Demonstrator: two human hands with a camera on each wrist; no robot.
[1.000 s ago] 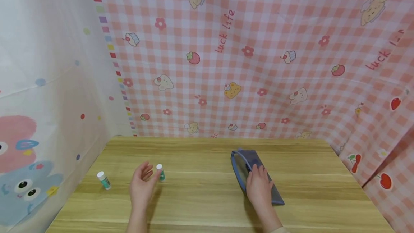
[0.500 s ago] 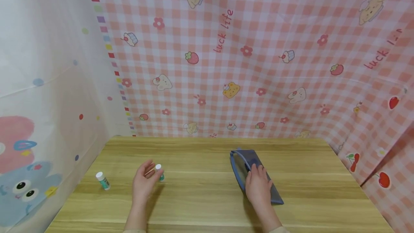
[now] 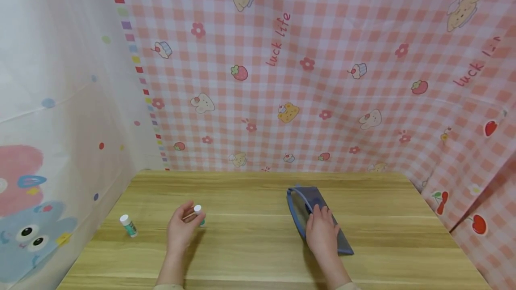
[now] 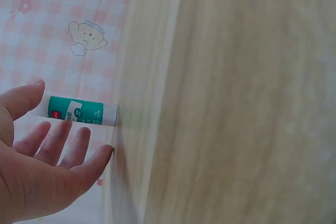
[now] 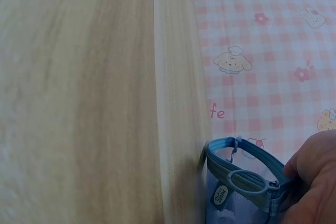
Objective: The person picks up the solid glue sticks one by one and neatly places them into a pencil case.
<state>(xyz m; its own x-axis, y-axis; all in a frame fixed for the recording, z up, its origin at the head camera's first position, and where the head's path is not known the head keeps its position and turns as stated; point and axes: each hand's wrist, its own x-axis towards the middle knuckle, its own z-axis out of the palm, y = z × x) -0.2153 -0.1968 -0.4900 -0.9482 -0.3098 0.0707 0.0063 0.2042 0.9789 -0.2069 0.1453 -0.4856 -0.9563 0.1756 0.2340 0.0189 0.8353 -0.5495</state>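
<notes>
A glue stick (image 3: 198, 209) with a white cap and green label stands upright left of the table's middle. Around it, without a visible grip, is my left hand (image 3: 181, 232); in the left wrist view the thumb and fingers lie spread on either side of the glue stick (image 4: 79, 110). My right hand (image 3: 322, 232) holds one edge of a blue mesh zipper pouch (image 3: 344, 246). The pouch's mouth gapes, and the right wrist view has its zipper band (image 5: 220, 166) with a ring pull beside the hand (image 5: 315, 182). The right fingertips are partly hidden.
Another green-and-white glue stick (image 3: 129, 226) stands further left on the wooden table (image 3: 250, 254). A pink checked cloth (image 3: 258, 88) hangs behind the table's back edge, and a white printed cloth (image 3: 72, 124) hangs at the left.
My left hand has shifted slightly to the right, and its thumb and fingers have drawn closer around the nearer glue stick. The right hand and the pouch have stayed put.
</notes>
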